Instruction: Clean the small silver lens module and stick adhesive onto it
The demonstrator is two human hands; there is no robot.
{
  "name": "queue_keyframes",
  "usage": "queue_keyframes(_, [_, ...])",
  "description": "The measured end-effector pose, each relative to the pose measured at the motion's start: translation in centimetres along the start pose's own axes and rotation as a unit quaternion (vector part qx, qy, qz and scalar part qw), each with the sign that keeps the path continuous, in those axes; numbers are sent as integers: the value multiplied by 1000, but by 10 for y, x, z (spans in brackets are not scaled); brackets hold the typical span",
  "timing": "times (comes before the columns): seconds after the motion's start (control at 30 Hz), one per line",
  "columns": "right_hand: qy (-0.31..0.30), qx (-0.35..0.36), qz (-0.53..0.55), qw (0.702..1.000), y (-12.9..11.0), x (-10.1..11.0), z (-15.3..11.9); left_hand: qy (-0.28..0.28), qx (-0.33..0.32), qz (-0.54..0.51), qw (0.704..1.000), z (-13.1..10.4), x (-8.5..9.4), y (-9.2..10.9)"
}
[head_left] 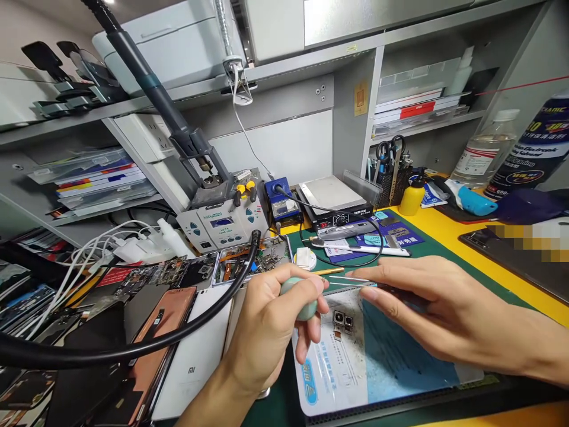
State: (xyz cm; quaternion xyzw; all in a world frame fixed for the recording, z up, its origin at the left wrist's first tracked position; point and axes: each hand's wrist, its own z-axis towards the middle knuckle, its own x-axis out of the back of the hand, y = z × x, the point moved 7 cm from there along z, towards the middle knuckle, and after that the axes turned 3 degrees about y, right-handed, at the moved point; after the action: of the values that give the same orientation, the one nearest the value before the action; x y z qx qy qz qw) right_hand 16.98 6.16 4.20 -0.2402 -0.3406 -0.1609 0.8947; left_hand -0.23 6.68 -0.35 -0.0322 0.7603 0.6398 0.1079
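Note:
My left hand (278,323) is closed around a pale green rounded thing (306,309), its kind unclear, with thumb and forefinger pressed together at the front. Whatever sits in that pinch is too small to make out. In my right hand (438,311) is a pair of thin metal tweezers (349,280), held between thumb and fingers. Their tips point left, close to the left fingertips. Below both hands, a phone camera module (343,320) with dark square lenses and a short flex connector lies on the white and blue printed mat (329,385).
A black hose (178,341) curves across the left side from the hot-air station (224,222). Phones, including a white one (191,356), crowd the left. Behind the mat lie a white pen-like tool (364,248) and a hot plate (333,196). A yellow bottle (412,194) stands right.

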Motion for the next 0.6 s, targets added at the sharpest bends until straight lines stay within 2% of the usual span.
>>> queue_keyframes(0.1, [-17,42,3,999,-2,-6,-3,-16,25,-53,998,-1,-4,-2])
queue_keyframes(0.23, [-16,63,-22,998,-1,-10,-7,-43,53,-107,992,-2,-9,-4])
queue_keyframes(0.6, [7,71,-60,996,4,-15,-14,-65,97,-193,974,-5,-20,-11])
